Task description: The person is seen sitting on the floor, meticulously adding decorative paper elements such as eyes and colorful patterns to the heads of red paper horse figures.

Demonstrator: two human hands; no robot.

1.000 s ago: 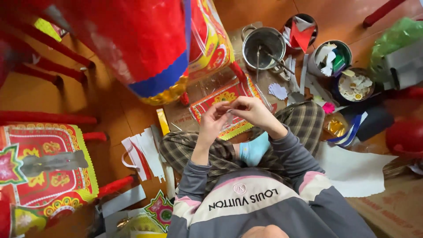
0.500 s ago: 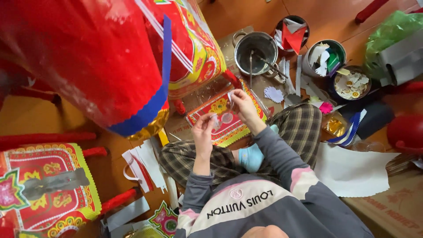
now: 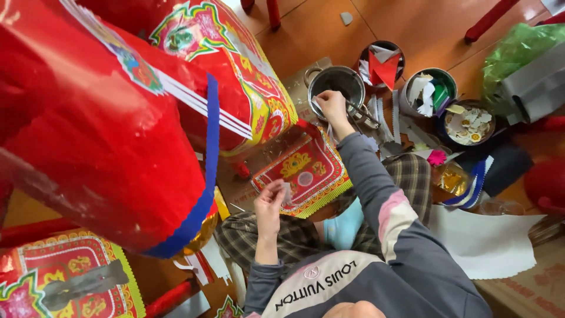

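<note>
Closest to me, my left hand (image 3: 269,203) is raised over my lap, thumb and fingers pinching a small pale paper cutout (image 3: 286,189). Just past it, on the floor by my knees, lies the red decorated panel (image 3: 304,172) with its yellow fringe and gold motif; a pale round piece already sits near its centre, so I judge some trimming is stuck on and more is left, the cutout in my grip not yet placed.

Farther out, my right hand (image 3: 332,106) reaches into the steel pot (image 3: 335,83) at the panel's far edge, fingers curled together on something I cannot make out; a stick rests across the rim.

Beyond the pot stand three round tubs: one with red paper scraps (image 3: 382,65), one with white and green scraps (image 3: 428,91), one with small flower cutouts (image 3: 468,122). A green plastic bag (image 3: 518,53) sits at the far right. The big red paper figure (image 3: 118,112), edged in blue and white, fills the left.
</note>
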